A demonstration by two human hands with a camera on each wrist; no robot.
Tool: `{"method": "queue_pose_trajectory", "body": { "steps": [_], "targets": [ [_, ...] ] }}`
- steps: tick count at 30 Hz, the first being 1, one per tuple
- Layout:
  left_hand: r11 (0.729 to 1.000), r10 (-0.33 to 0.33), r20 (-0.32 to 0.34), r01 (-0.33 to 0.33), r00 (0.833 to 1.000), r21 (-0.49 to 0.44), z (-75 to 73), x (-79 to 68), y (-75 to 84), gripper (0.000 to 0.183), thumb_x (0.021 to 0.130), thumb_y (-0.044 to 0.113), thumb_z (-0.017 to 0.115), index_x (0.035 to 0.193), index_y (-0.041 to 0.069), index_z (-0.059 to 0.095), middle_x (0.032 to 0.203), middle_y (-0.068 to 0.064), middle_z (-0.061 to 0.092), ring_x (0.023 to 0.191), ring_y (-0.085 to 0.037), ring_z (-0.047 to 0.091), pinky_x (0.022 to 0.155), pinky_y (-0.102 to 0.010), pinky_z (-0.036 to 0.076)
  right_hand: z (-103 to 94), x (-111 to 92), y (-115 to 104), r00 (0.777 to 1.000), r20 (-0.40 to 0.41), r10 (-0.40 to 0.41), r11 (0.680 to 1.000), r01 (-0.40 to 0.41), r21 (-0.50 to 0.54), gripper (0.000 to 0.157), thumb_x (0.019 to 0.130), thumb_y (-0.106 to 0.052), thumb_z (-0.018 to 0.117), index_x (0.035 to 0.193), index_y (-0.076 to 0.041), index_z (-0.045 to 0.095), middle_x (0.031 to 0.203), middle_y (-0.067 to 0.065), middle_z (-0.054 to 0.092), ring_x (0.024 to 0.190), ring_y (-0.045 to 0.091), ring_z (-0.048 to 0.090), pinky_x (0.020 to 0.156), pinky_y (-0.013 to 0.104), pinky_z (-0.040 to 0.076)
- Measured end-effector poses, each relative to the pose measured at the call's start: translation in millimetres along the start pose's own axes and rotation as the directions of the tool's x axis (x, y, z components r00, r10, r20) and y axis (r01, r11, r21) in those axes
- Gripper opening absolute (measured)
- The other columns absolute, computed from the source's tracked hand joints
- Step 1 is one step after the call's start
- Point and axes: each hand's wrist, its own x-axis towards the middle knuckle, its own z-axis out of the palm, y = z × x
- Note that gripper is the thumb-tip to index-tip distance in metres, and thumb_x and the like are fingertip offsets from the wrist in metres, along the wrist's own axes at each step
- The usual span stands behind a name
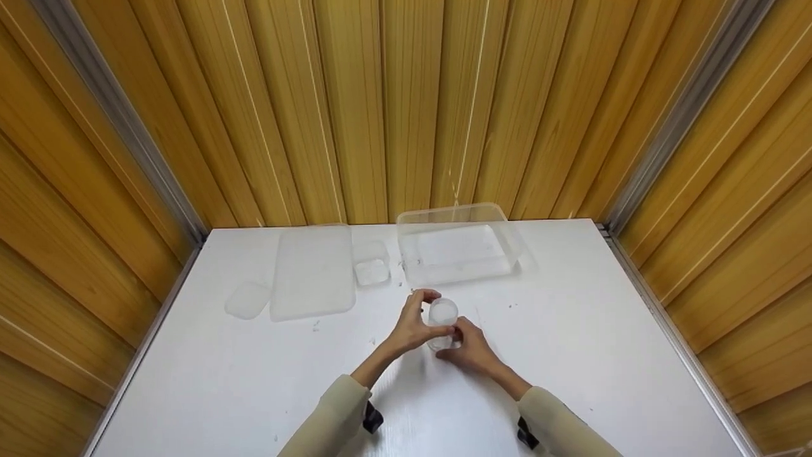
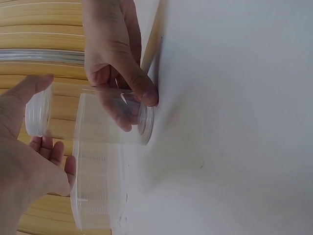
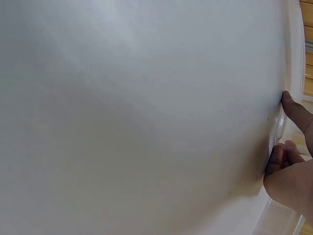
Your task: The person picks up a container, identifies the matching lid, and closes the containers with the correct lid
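Observation:
A clear plastic jar [image 2: 68,115] with a white lid [image 1: 443,310] stands upright at the front middle of the white table. My left hand [image 1: 411,329] grips the lid from the left, its thumb on one side and fingers on the other. Low on the jar, my right hand [image 1: 474,349] holds the body close to the base. The left wrist view has the right thumb and fingers [image 2: 148,93] around the jar's bottom end. In the right wrist view the right hand [image 3: 293,176] is at the edge, beside the jar's base.
Behind the hands stands a large clear plastic box [image 1: 457,274], near the wooden wall panels [image 1: 406,114]. Left of it are a small clear container [image 1: 372,273], a large flat translucent lid [image 1: 314,270] and a small lid [image 1: 247,300]. Small specks dot the table [image 1: 602,330].

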Motion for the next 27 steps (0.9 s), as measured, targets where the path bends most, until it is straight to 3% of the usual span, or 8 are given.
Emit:
{"method": "queue_pose_trajectory", "body": {
  "steps": [9,14,17,20,23,27],
  "targets": [
    [0.999,0.035,0.129,-0.035,0.991,0.001,-11.6,4.8,0.4,0.06,0.075,0.009,0.085,0.129,0.002,0.062,0.13,-0.016,0.065,0.122,-0.03,0.052,0.1,-0.042,0.041,-1.8,-1.0,-0.5,1.0,0.031,-0.004,1.0,0.004,-0.007,0.062,0.075,-0.015,0.089,0.127,0.0,0.06,0.114,0.014,0.064,0.099,0.022,0.06,0.085,0.03,0.051],
    [0.997,0.08,0.188,-0.078,0.979,-0.018,-16.1,7.1,2.4,0.067,0.073,0.004,0.081,0.136,-0.002,0.059,0.135,-0.02,0.062,0.124,-0.035,0.051,0.1,-0.05,0.043,-2.4,-0.2,-0.3,1.0,0.014,-0.01,1.0,0.01,-0.012,0.06,0.073,-0.013,0.09,0.124,0.0,0.061,0.107,0.013,0.064,0.094,0.02,0.056,0.08,0.026,0.047],
    [0.997,0.07,0.143,-0.068,0.987,-0.022,-11.1,4.5,2.9,0.075,0.074,0.01,0.086,0.14,-0.002,0.053,0.139,-0.021,0.057,0.126,-0.035,0.048,0.1,-0.047,0.042,-1.8,0.4,0.4,1.0,-0.004,-0.022,1.0,0.021,-0.015,0.056,0.071,-0.012,0.091,0.119,0.0,0.063,0.103,0.011,0.063,0.092,0.019,0.056,0.079,0.026,0.047],
    [0.999,0.047,0.032,-0.047,0.998,0.011,0.0,-0.8,3.3,0.083,0.07,0.019,0.093,0.138,-0.001,0.05,0.135,-0.02,0.055,0.123,-0.033,0.046,0.1,-0.04,0.038,-0.8,1.1,0.5,0.999,-0.021,-0.039,0.999,0.039,-0.016,0.053,0.07,-0.011,0.091,0.115,-0.001,0.065,0.104,0.01,0.065,0.094,0.019,0.058,0.084,0.029,0.051],
    [1.0,0.015,-0.064,-0.014,0.998,0.027,9.5,-3.9,3.9,0.086,0.066,0.025,0.097,0.133,0.001,0.048,0.128,-0.018,0.053,0.118,-0.028,0.045,0.099,-0.037,0.035,0.1,0.6,0.5,0.998,-0.034,-0.049,0.999,0.049,-0.003,0.051,0.069,-0.01,0.091,0.113,0.0,0.066,0.104,0.01,0.065,0.095,0.018,0.059,0.085,0.029,0.051],
    [0.999,-0.013,-0.109,0.016,0.994,0.029,13.6,-3.1,3.9,0.08,0.065,0.026,0.097,0.125,0.003,0.048,0.118,-0.013,0.051,0.112,-0.023,0.044,0.097,-0.034,0.034,0.9,-1.1,0.7,0.999,-0.036,-0.039,0.999,0.039,0.012,0.046,0.07,-0.008,0.091,0.108,-0.001,0.065,0.096,0.009,0.06,0.086,0.016,0.052,0.075,0.023,0.043]
  ]
}}
